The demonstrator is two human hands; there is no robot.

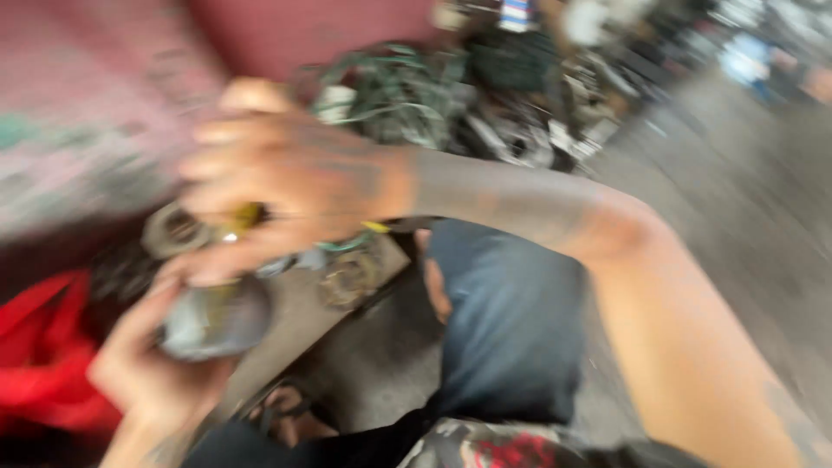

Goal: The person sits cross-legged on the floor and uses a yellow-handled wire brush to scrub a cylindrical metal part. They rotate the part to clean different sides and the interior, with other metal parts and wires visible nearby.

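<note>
Left hand [152, 364] cradles grey metal part [212, 319] — right hand [277, 182] pinches yellow-tipped tool [245, 217] onto it. Blurred; better steady part on counter [299, 316] first.

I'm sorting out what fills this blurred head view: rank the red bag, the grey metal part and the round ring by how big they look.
1. red bag, cut off by the frame edge
2. grey metal part, in the left hand
3. round ring, beside the right hand

Blur makes this rough.
</note>
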